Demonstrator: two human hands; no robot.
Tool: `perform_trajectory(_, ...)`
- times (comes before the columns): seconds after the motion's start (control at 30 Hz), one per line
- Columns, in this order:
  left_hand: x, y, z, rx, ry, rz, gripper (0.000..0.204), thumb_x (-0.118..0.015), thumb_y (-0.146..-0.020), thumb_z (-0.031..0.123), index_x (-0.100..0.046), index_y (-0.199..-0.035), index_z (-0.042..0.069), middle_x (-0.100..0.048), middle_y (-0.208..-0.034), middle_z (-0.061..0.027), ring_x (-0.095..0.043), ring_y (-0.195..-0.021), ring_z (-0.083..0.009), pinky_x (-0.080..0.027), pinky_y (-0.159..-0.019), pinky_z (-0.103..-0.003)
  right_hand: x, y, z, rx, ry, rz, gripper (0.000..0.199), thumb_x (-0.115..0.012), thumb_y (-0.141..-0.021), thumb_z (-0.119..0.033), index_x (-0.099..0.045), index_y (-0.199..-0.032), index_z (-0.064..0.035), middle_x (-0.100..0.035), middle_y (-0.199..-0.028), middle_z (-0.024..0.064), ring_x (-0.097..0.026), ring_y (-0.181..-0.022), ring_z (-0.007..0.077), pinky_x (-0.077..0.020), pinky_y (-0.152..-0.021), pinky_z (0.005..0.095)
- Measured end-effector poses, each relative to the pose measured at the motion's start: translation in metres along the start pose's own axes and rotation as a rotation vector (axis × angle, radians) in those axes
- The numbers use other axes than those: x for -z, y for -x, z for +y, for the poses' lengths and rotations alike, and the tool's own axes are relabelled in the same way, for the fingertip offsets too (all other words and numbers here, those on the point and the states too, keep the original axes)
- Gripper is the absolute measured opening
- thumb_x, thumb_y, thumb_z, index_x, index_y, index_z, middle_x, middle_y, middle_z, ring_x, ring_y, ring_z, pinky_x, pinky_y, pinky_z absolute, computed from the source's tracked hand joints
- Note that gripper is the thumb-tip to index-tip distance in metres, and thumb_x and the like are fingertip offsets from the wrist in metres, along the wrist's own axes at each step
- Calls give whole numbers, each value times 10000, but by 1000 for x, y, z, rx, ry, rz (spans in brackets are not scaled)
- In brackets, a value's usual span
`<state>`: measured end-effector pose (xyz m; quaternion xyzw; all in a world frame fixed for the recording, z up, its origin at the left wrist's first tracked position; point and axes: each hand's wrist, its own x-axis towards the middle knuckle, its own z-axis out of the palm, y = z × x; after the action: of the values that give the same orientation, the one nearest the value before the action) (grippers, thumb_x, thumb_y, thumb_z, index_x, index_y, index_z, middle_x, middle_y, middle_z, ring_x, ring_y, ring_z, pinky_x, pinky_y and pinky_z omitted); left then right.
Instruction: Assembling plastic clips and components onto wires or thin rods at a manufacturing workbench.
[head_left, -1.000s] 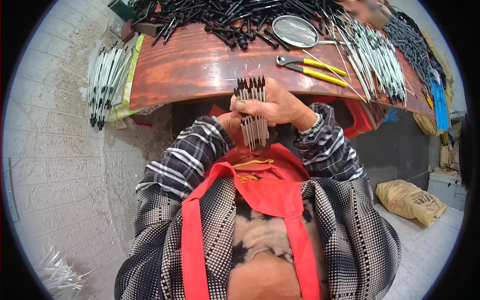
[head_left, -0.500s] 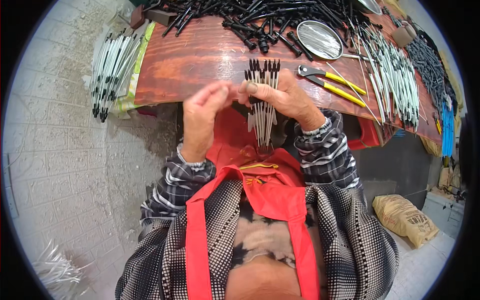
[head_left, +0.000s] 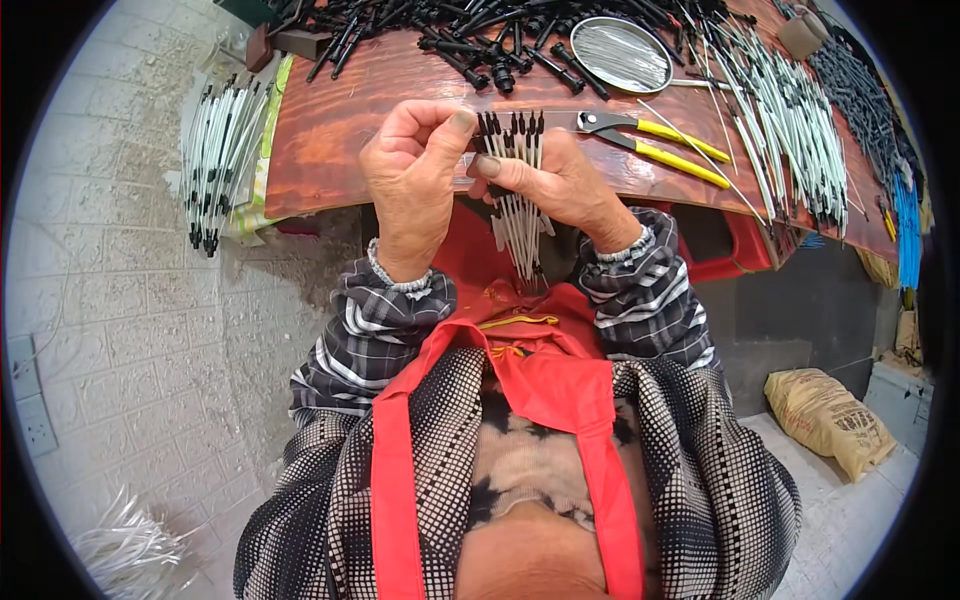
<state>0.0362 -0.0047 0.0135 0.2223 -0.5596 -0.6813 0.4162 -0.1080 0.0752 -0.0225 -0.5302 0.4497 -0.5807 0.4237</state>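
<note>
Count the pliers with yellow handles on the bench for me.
1. The yellow-handled pliers lie on the wooden bench, just beyond the right hand. Others could be buried under the black parts.

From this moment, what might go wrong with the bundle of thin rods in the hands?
1. The right hand grips the bundle of thin rods only near the black tips, over the lap; the loose lower ends could fan out or slip down.
2. The left hand pinches at the tips, so one rod might be pushed out of line.
3. The yellow-handled pliers lie close behind on the wooden table and could be knocked.
</note>
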Motion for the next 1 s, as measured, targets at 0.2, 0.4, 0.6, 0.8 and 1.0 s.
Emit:
perform_trajectory(0.2,-10,0,-3,-15,24,22,165,-624,-952,120,-584,-1052,-5,-673,-906,-90,-658,-700,-119,-540,-511,-231,5,6,2,4,-56,28,286,-657,-926,-288,-709,-982,-12,-678,-748,18,-590,-677,80,-481,-605,253)
perform_trajectory(0.4,-16,3,-3,17,82,53,203,-629,-948,119,-591,-1097,-14,-671,-948,-98,-664,-774,-127,-559,-570,-245,10,5,18,59,-22,37,283,-650,-933,-281,-708,-994,-12,-676,-750,12,-581,-682,73,-469,-592,255)
perform_trajectory(0.6,-4,12,-9,30,-14,-9,160,-630,-934,59,-654,-1060,-35,-676,-906,-71,-638,-772,-109,-544,-626,-249,10,7,14,50,-8,19,290,-626,-954,-276,-689,-951,6,-676,-776,21,-605,-708,96,-486,-624,256)
perform_trajectory(0.8,-8,13,-6,-84,-143,3,121,-627,-928,34,-681,-1007,-40,-676,-855,-52,-624,-736,-104,-520,-610,-236,5,8,8,53,15,66,283,-649,-937,-286,-711,-944,-9,-674,-738,19,-589,-669,86,-473,-590,261)
perform_trajectory(1.0,-12,10,2,17,-31,-27,126,-644,-915,32,-677,-1012,-41,-679,-841,-52,-623,-685,-107,-518,-605,-233,8,12,11,12,-13,23,254,-627,-962,-249,-671,-1003,-2,-686,-841,27,-638,-775,99,-512,-665,240)
